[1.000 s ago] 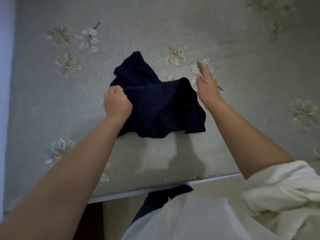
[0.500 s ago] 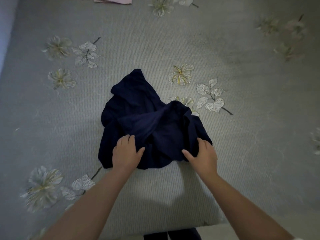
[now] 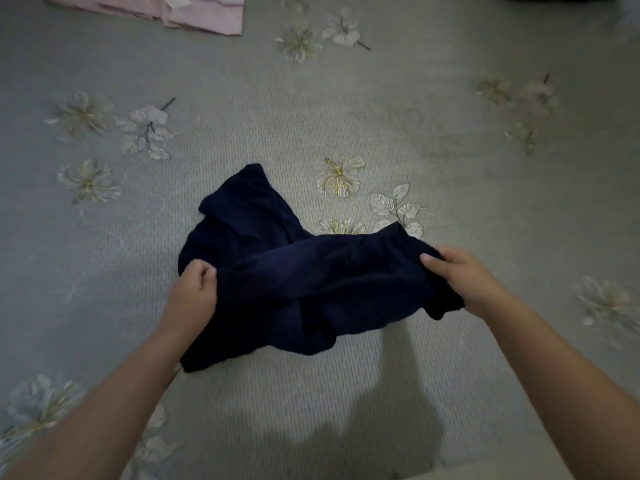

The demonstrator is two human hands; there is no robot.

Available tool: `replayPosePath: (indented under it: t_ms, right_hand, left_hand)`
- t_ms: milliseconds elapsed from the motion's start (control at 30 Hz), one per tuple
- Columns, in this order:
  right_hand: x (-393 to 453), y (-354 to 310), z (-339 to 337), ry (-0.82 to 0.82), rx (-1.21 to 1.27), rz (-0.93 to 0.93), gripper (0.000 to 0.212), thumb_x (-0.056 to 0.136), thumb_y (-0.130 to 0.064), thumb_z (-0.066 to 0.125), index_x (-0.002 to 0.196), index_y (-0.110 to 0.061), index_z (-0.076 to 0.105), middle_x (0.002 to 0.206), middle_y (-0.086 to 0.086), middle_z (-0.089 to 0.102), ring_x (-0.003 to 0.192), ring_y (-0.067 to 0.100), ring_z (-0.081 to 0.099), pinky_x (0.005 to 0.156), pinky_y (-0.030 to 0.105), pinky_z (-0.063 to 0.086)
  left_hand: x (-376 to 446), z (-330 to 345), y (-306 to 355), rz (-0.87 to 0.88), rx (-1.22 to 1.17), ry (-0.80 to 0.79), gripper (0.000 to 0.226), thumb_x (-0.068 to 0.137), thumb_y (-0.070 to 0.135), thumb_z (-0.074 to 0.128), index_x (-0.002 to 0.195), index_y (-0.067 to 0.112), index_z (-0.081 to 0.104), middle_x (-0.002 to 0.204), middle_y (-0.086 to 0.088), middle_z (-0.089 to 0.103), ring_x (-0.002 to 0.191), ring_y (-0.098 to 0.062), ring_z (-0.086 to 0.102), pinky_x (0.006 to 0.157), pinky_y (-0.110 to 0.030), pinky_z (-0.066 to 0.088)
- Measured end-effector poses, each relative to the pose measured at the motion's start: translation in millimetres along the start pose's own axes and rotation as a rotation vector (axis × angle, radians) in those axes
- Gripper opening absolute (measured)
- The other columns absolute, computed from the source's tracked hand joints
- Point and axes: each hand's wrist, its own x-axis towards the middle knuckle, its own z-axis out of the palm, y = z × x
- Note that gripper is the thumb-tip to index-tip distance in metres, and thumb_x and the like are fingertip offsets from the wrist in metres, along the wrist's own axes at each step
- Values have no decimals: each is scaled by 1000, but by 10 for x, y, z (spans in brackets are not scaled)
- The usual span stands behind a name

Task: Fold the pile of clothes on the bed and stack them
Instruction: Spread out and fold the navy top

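A person's two bare hands held a dark navy garment above a grey bedspread printed with pale flowers. The left hand had its fingers curled tight around the cloth's left edge, thumb tucked against them. The right hand gripped the right edge, fingers wrapped over the top and the thumb pointing inward along the fabric. The cloth between the two hands was pulled out into a wide band, while the rest lay crumpled on the bedspread, one rumpled part reaching away from the person. No label, brand or writing could be made out on it. Both forearms reached forward from the lower corners, spread well apart. A folded pink cloth lay at the far edge, well apart from the navy garment.
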Motion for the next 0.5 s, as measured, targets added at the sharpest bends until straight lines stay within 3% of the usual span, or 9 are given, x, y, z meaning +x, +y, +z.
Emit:
replayPosePath:
  t_ms: [100,167,200,233,300,400,467,500]
  right_hand:
    - [-32,-365,219,-148,-108,-70,24,95,-9,45,81,-20,62,62,-8,62,51,-1,58,46,13,43]
    - [-14,-541,503,-239,-236,-99,23,95,-11,46,81,-20,62,70,-7,63,62,3,59,55,16,44]
    - [14,-586,656,-240,-260,-126,19,95,-11,46,87,-18,62,77,-6,64,68,4,59,60,17,44]
    - [49,-602,801,-198,-241,-160,17,95,-11,46,96,-17,62,84,-4,64,74,5,59,65,16,45]
    - [126,-565,987,11,-194,-225,23,95,-13,46,113,-12,59,98,1,65,90,10,60,78,18,45]
    - [171,-257,1029,153,-365,-179,30,95,-17,47,121,-5,57,117,12,62,109,24,56,93,31,40]
    - [109,87,992,70,-525,-115,34,94,-19,50,124,-4,55,123,13,59,114,25,54,93,27,37]
    - [51,261,992,-7,-582,-105,37,92,-20,53,126,-3,53,125,12,58,115,24,53,93,26,36]
  left_hand:
    - [-65,-289,-94,-130,494,-273,33,99,17,35,67,16,39,95,-21,61,89,-31,57,69,-32,37]
    - [-221,-398,-300,-253,788,-453,26,100,20,32,97,8,55,119,-17,57,108,-27,55,86,-30,41]
    - [-341,-434,-432,-323,878,-543,29,100,20,32,118,8,51,129,-13,52,117,-25,51,96,-29,39]
    - [-479,-461,-549,-407,956,-641,35,100,20,33,131,9,44,136,-11,46,123,-23,46,103,-30,35]
    - [-732,-439,-735,-482,1079,-739,39,98,22,36,134,9,41,139,-8,43,126,-22,44,107,-33,35]
    - [-835,-327,-783,-386,1008,-579,26,95,16,39,118,11,52,124,-6,55,113,-20,54,92,-29,44]
    - [-763,-223,-699,-216,803,-414,12,92,10,39,95,15,50,109,-7,57,102,-21,57,78,-27,44]
    - [-702,-148,-667,-144,671,-359,13,92,9,40,94,13,51,105,-8,56,100,-22,57,77,-27,43]
